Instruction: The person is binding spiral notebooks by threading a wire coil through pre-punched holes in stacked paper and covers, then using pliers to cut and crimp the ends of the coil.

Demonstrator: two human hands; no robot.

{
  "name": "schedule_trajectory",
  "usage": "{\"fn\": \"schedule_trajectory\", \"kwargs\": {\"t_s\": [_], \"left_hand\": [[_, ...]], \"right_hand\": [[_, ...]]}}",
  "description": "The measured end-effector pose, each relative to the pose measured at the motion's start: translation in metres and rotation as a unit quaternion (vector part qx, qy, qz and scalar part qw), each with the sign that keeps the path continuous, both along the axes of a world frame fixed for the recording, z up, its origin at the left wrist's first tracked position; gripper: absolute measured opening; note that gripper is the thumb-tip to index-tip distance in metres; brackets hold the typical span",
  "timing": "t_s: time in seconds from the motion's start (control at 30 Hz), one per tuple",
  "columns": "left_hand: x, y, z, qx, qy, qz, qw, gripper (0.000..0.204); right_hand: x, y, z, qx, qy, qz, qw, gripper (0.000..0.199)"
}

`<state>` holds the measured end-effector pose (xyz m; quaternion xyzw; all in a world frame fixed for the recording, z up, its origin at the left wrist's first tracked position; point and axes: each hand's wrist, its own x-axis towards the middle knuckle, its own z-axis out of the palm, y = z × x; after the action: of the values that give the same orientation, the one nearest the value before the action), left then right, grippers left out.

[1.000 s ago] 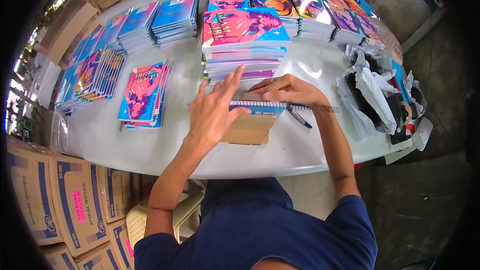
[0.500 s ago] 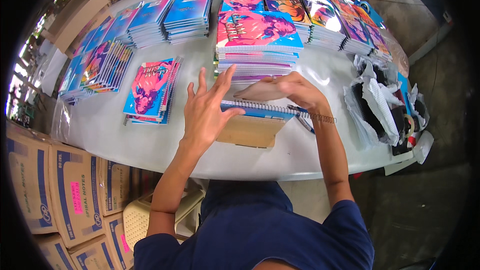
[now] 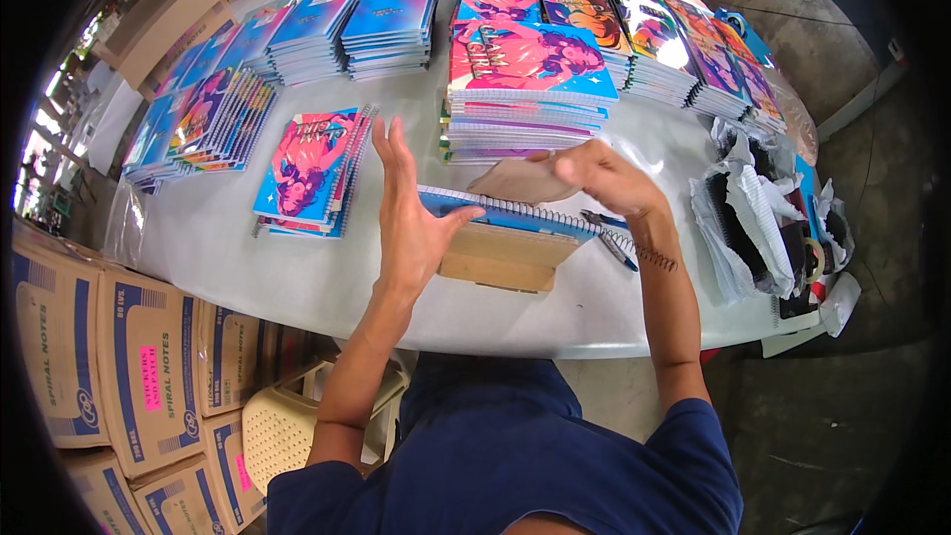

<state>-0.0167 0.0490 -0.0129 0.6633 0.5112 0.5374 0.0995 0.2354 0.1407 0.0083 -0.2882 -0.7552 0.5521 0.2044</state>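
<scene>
A blue spiral notebook lies on a brown cardboard block near the table's front edge. My left hand stands upright at the notebook's left end, fingers spread, with the thumb against its spiral edge. My right hand hovers over the notebook's far side and pinches a thin brown cardboard sheet that tilts above the notebook. A loose spiral wire and a blue pen-like tool lie by my right wrist.
Stacks of colourful spiral notebooks cover the white table, with a small pile to the left. Torn plastic wrapping and bags sit at the right edge. Cardboard boxes and a cream plastic chair stand lower left.
My left hand has lifted off the notebook and turned upright with its fingers spread. My right hand has raised the brown sheet off the notebook's top.
</scene>
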Motion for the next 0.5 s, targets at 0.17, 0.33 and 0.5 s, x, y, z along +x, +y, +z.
{"fn": "schedule_trajectory", "kwargs": {"t_s": [0.17,0.33,0.5], "left_hand": [[0.001,-0.002,-0.013,-0.041,-0.113,-0.033,0.992,0.126],[0.0,0.002,-0.032,-0.048,-0.191,-0.081,0.977,0.122],[-0.011,-0.001,-0.042,-0.137,-0.32,-0.144,0.926,0.112]], "right_hand": [[-0.012,-0.014,0.014,-0.031,0.046,-0.025,0.998,0.05],[-0.027,-0.021,0.007,0.06,-0.059,0.001,0.996,0.056],[-0.026,-0.014,0.009,0.038,-0.011,0.008,0.999,0.052]]}}
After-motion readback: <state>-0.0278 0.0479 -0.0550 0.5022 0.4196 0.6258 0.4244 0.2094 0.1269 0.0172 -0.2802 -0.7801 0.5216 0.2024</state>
